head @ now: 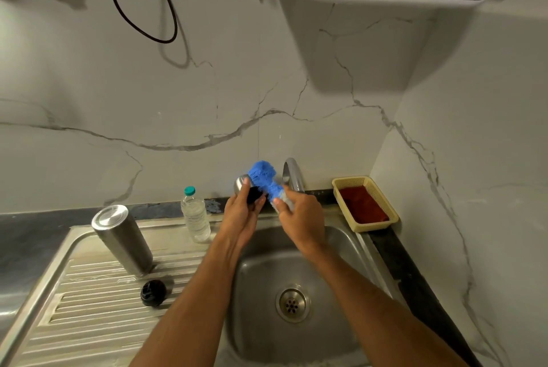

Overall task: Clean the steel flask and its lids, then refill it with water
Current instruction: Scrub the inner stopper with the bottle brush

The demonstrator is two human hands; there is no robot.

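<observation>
From the head camera, we are holding the steel lid over the sink basin, and the main risk we are judging is a slip: the lid is small, likely wet, and gripped only at its lower part, so a hard push from the blue brush could knock it down into the basin. Our left hand is curling its fingers round the lid's dark inner part, with the steel cap jutting above the fingertips, toward the wall. Our right hand is gripping the brush handle, fingers wrapped tight, with the blue head lying against the lid, just left of the tap. A second risk is an elbow brushing the steel flask, which is standing upside down on the draining board well left of the basin, with the black inner lid near its foot. A plastic water bottle is standing between the flask and the basin.
</observation>
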